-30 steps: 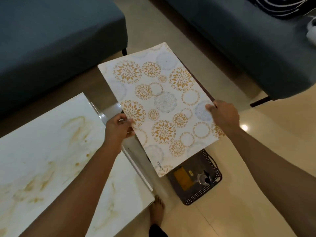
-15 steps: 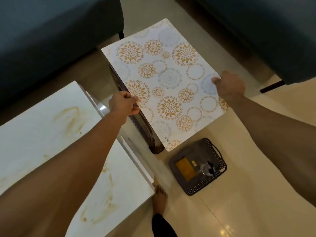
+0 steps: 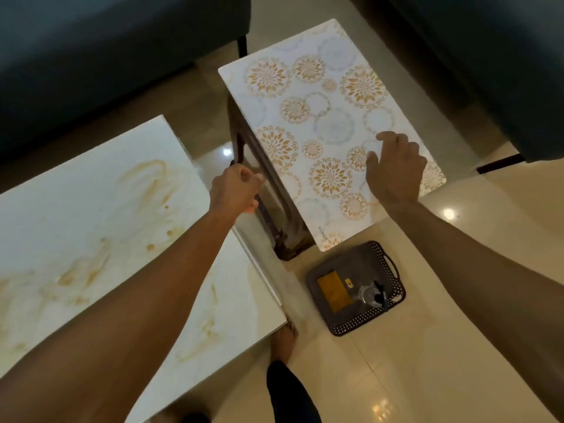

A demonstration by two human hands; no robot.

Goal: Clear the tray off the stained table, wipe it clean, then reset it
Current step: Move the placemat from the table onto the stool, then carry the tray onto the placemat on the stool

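The white marble table (image 3: 91, 215) at the left carries brown smears and spots. The dark perforated tray (image 3: 351, 326) stands on the floor to its right, holding a yellow cloth (image 3: 334, 290) and a small glass vessel (image 3: 370, 294). A floral placemat (image 3: 305, 117) lies flat on a dark stool (image 3: 274, 209) beyond the tray. My right hand (image 3: 393, 166) rests palm down on the mat's near right part, fingers spread. My left hand (image 3: 235, 190) hovers curled beside the stool's left edge, between stool and table, with nothing seen in it.
Dark sofas stand at the far left (image 3: 91, 41) and far right (image 3: 503, 56). My bare foot (image 3: 283, 337) is on the glossy tile floor by the table's near corner, close to the tray.
The placemat went from being held in the air by both hands to lying flat on the stool. My left hand let go of it; my right hand now presses on top.
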